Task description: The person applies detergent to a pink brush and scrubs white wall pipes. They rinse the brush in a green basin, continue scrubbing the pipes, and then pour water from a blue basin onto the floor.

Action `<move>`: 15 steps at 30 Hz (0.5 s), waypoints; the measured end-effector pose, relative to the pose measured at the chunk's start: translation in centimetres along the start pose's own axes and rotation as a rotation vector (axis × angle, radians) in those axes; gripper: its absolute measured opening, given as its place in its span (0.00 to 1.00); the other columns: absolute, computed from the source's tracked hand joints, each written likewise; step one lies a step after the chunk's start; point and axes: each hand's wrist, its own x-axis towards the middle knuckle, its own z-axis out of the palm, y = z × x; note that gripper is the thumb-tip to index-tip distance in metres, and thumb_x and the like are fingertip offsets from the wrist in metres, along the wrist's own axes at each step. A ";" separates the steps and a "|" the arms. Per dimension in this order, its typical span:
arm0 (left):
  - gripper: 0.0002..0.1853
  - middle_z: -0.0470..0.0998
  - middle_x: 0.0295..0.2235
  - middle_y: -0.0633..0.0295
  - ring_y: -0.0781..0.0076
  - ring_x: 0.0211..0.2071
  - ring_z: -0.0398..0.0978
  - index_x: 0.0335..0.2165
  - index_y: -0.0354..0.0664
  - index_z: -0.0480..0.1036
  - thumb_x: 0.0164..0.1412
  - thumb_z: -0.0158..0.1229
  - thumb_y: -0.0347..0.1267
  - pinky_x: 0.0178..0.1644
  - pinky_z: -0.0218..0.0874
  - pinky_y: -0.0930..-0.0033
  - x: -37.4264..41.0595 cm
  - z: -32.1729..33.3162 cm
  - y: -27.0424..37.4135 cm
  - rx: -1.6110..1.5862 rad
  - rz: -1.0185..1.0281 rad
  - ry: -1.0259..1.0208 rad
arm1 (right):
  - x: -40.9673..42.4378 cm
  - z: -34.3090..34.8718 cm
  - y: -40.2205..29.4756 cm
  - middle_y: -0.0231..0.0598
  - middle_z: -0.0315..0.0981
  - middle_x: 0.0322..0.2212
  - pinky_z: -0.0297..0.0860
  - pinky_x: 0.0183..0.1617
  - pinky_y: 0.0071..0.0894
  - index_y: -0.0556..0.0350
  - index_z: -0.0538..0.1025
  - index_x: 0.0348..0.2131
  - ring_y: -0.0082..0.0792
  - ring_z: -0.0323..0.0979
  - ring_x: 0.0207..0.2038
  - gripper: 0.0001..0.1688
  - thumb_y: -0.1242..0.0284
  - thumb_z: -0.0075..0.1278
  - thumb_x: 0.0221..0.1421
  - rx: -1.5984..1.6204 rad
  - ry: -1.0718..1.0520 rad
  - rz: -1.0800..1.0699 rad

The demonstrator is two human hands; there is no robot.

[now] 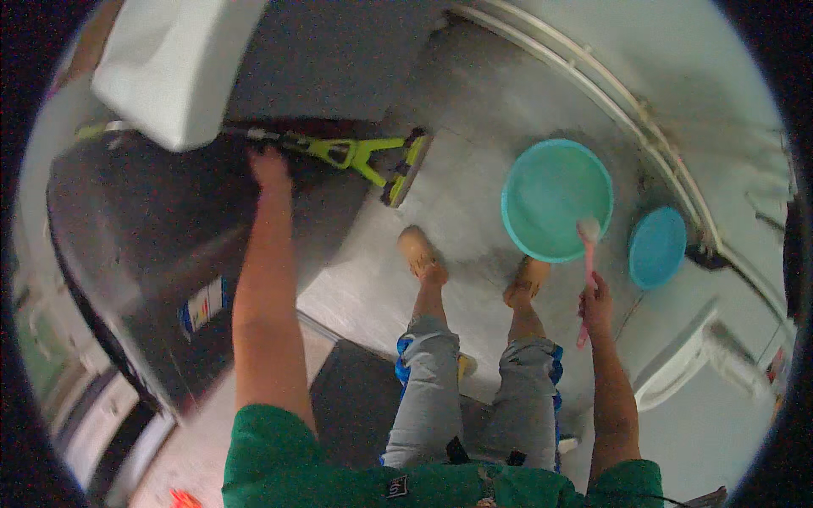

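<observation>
My right hand (596,303) is closed around the pink handle of a brush (589,238), its pale head over the near right rim of a round turquoise basin (556,197). At the left, my left hand (270,166) reaches to the dark shaft of a lime-green sponge mop (352,152), beside a dark appliance. The fingers are blurred and dark, so whether they grip the shaft cannot be told. The mop's head lies to the right of that hand, above the grey floor.
A smaller blue basin (658,247) leans near the wall pipes (641,117) on the right. The large dark appliance (152,254) fills the left, below a white fixture (181,70). A white toilet or sink fixture (676,362) stands at lower right. My sandalled feet are on the tiles.
</observation>
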 end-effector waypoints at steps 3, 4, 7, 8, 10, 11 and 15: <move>0.30 0.61 0.56 0.51 0.59 0.55 0.61 0.57 0.43 0.55 0.60 0.44 0.43 0.62 0.37 0.56 4.6 1.4 2.4 -0.030 -0.014 -0.031 | -1.7 3.6 0.7 0.30 0.63 0.19 0.58 0.15 0.21 0.50 0.62 0.55 0.18 0.58 0.14 0.24 0.71 0.42 0.59 0.150 0.019 0.024; 0.30 0.61 0.56 0.51 0.59 0.55 0.61 0.57 0.42 0.55 0.60 0.44 0.43 0.62 0.37 0.56 6.0 2.0 3.0 -0.025 -0.013 -0.053 | -2.3 5.2 1.7 0.29 0.63 0.19 0.58 0.15 0.21 0.50 0.62 0.55 0.18 0.58 0.14 0.24 0.70 0.42 0.59 0.211 0.010 0.012; 0.29 0.61 0.55 0.51 0.59 0.54 0.62 0.56 0.42 0.56 0.60 0.44 0.42 0.61 0.39 0.56 9.9 1.9 4.6 -0.007 -0.019 -0.090 | -4.3 9.3 3.5 0.28 0.63 0.19 0.57 0.15 0.20 0.51 0.62 0.55 0.18 0.58 0.14 0.24 0.69 0.43 0.60 0.309 -0.018 0.045; 0.28 0.61 0.55 0.51 0.59 0.54 0.62 0.56 0.42 0.56 0.60 0.44 0.42 0.60 0.40 0.56 10.9 2.3 5.1 0.001 -0.021 -0.107 | -5.0 10.3 4.3 0.28 0.63 0.19 0.57 0.15 0.19 0.51 0.62 0.55 0.17 0.58 0.14 0.24 0.69 0.43 0.60 0.332 -0.026 0.067; 0.28 0.62 0.55 0.51 0.59 0.53 0.63 0.55 0.42 0.57 0.60 0.44 0.41 0.59 0.41 0.56 12.4 2.6 6.0 0.015 -0.031 -0.140 | -5.9 11.8 7.3 0.27 0.63 0.18 0.57 0.15 0.19 0.52 0.62 0.55 0.17 0.58 0.14 0.25 0.69 0.44 0.60 0.199 0.015 -0.021; 0.27 0.62 0.55 0.51 0.59 0.53 0.63 0.55 0.41 0.57 0.60 0.44 0.41 0.59 0.41 0.55 13.0 2.8 6.3 0.020 -0.035 -0.155 | -6.1 12.5 8.9 0.26 0.64 0.18 0.57 0.15 0.18 0.52 0.62 0.55 0.16 0.58 0.14 0.25 0.69 0.44 0.60 0.128 0.032 -0.063; 0.26 0.63 0.54 0.51 0.59 0.52 0.64 0.54 0.41 0.58 0.59 0.44 0.40 0.58 0.44 0.55 14.1 2.8 6.7 0.034 -0.041 -0.182 | -6.8 14.9 11.4 0.27 0.64 0.18 0.57 0.15 0.19 0.54 0.63 0.55 0.16 0.58 0.14 0.25 0.71 0.45 0.59 0.191 0.066 -0.085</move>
